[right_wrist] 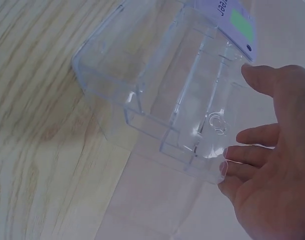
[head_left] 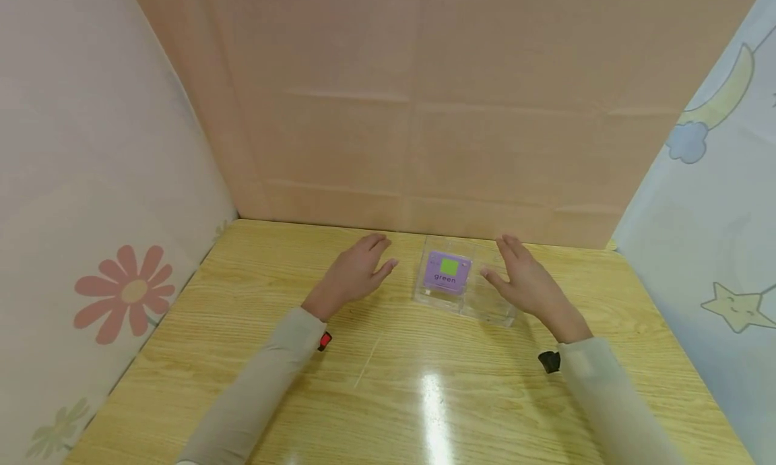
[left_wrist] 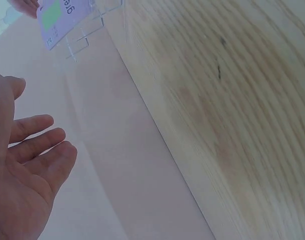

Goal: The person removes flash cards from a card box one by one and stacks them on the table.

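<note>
A clear plastic holder with several compartments point(head_left: 490, 304) stands on the table near the back. In its left part leans a purple card point(head_left: 458, 284) with a green square and the word "green". My left hand point(head_left: 354, 273) hovers left of the holder, apart from it, fingers extended and nothing in them. At the holder's right side is my right hand point(head_left: 531, 284), its fingers fairly straight. The right wrist view shows those fingertips point(right_wrist: 232, 156) right at the holder's clear edge, with the thumb near the card's corner.
The wooden table point(head_left: 303, 397) ends at a tan backdrop point(head_left: 412, 114) behind the holder. A pale panel with a red flower point(head_left: 135, 291) rises on the left, another with a star point(head_left: 736, 308) on the right. Both wrists carry small dark straps.
</note>
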`<action>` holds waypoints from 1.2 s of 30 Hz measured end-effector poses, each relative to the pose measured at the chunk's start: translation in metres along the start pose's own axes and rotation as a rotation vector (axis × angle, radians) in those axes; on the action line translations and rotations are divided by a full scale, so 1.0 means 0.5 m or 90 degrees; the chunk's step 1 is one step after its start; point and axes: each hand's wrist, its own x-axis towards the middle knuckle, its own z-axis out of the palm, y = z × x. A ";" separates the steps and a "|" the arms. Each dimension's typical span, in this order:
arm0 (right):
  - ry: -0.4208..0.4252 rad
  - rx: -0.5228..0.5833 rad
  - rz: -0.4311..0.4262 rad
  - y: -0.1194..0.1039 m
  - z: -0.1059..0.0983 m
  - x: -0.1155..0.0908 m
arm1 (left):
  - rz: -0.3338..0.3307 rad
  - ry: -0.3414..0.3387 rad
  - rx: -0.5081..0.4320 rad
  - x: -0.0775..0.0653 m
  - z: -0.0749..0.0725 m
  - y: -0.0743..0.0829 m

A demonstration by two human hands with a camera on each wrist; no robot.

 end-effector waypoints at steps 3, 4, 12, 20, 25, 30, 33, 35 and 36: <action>0.007 -0.016 -0.005 -0.003 0.001 -0.001 | -0.001 -0.006 -0.001 0.003 0.001 0.005; 0.008 -0.019 -0.005 -0.004 0.002 -0.001 | 0.000 -0.007 -0.003 0.004 0.001 0.007; 0.020 -0.071 -0.010 -0.007 0.019 -0.003 | 0.029 0.002 0.014 0.016 0.007 0.016; 0.065 -0.126 -0.022 -0.018 0.028 -0.003 | 0.049 0.001 0.026 0.026 0.010 0.027; 0.070 -0.135 -0.018 -0.021 0.035 -0.003 | 0.060 0.003 0.027 0.032 0.013 0.033; 0.065 -0.142 -0.015 -0.019 0.039 -0.003 | 0.069 -0.005 0.023 0.041 0.016 0.045; 0.065 -0.138 -0.015 -0.019 0.038 -0.003 | 0.071 -0.006 0.019 0.047 0.017 0.054; 0.062 -0.132 -0.010 -0.019 0.037 -0.003 | 0.075 -0.004 0.015 0.051 0.017 0.059; 0.060 -0.127 -0.007 -0.019 0.037 -0.003 | 0.077 -0.004 0.014 0.053 0.018 0.062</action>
